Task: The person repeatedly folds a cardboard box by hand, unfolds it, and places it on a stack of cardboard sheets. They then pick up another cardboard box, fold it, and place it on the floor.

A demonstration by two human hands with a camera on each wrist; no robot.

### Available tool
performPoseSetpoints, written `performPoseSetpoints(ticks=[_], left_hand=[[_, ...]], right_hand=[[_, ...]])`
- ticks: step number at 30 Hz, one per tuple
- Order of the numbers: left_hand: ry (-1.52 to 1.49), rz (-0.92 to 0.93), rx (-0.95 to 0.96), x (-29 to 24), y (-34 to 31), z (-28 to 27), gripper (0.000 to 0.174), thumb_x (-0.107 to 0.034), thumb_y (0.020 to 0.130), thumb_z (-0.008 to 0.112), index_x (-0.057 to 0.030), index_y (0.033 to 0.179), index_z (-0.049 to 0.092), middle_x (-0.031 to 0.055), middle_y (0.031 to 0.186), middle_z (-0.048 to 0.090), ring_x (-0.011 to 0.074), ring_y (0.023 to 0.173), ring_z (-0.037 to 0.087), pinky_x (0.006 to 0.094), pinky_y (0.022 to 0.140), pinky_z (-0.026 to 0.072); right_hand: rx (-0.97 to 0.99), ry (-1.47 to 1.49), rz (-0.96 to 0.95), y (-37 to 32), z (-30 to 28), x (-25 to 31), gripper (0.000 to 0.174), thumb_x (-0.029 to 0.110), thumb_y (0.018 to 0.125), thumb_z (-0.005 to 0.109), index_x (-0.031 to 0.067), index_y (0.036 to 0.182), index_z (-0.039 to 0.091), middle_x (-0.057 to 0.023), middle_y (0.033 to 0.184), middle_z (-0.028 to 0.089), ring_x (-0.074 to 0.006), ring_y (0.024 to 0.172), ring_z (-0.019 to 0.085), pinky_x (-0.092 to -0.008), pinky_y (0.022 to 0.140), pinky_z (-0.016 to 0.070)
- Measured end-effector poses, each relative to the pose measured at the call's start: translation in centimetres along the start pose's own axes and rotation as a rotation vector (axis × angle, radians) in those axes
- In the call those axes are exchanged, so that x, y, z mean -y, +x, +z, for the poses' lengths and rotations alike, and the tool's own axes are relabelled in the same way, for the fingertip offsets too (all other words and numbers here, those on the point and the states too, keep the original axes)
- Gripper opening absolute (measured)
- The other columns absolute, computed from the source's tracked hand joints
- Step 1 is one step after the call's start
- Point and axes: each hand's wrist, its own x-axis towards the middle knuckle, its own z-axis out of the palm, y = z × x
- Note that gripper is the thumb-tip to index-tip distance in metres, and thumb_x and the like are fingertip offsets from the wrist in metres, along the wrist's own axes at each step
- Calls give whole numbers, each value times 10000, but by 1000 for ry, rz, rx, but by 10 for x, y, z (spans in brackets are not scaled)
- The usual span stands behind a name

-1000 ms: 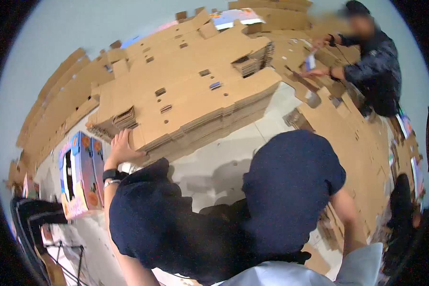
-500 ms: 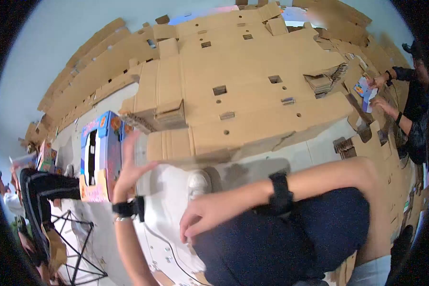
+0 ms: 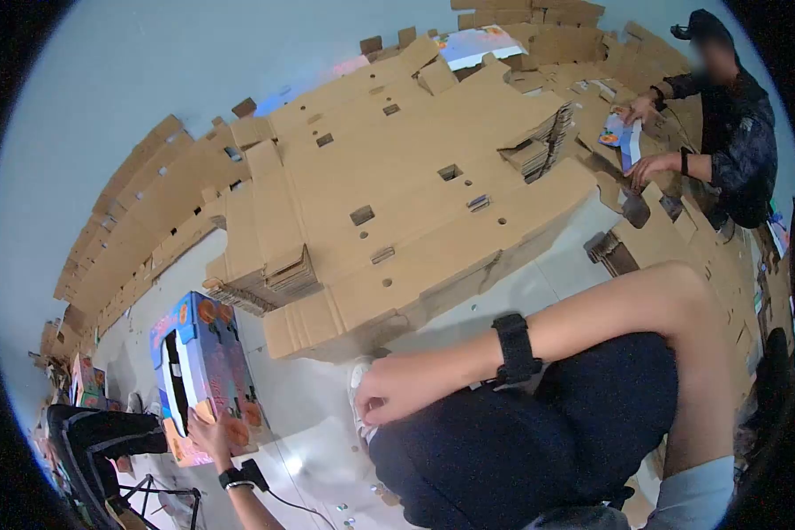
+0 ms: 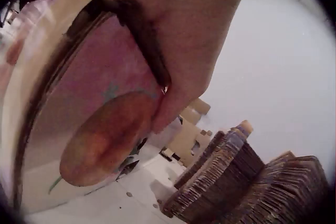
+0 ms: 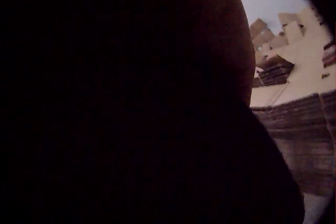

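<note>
At the left of the head view, a printed cardboard box (image 3: 225, 380) with orange fruit pictures on blue and pink stands on the floor, a long opening in its top. My left hand (image 3: 209, 435) grips its near end. In the left wrist view, the thumb lies over the outside of the printed wall (image 4: 100, 145) and the other fingers are hidden behind the edge. My right hand (image 3: 393, 389) hangs loosely curled by my dark-clothed knees, holding nothing. The right wrist view is mostly dark.
A large stack of flat brown cardboard blanks (image 3: 397, 194) lies ahead. Another person (image 3: 733, 132) handles a small printed carton (image 3: 623, 141) at the right. A dark-trousered leg (image 3: 106, 433) and a black tripod-like stand (image 3: 155, 495) are at the left.
My left hand has left the cardboard stack's edge, swung left and taken hold of the printed box. The right forearm has come across my knees. The head view has shifted.
</note>
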Motion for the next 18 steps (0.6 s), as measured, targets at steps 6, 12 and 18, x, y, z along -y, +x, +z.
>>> performPoseSetpoints(ticks=[6, 12, 18], left_hand=[[-114, 10, -66, -32, -59, -44, 781, -473, 658, 770, -32, 1245, 502, 138, 1251, 526, 277, 1237, 461, 531, 1011, 368], [-72, 243, -313, -87, -90, -112, 741, -367, 661, 787, -33, 1256, 497, 139, 1240, 541, 290, 1213, 476, 484, 1005, 379], [-206, 750, -438, -211, -100, -147, 746, -58, 590, 816, -33, 1260, 488, 111, 1213, 543, 268, 1153, 507, 376, 1017, 374]], right_hand=[[102, -253, -119, -8, -8, 45, 258, 275, 887, 546, 73, 970, 682, -133, 903, 693, -315, 854, 658, -429, 756, 508], [148, -230, -262, -18, 4, 65, 236, 266, 882, 545, 88, 961, 676, -125, 869, 685, -324, 855, 646, -432, 749, 504], [117, -399, -396, -34, 13, 99, 230, 256, 871, 546, 81, 931, 681, -134, 838, 675, -348, 802, 642, -449, 722, 508]])
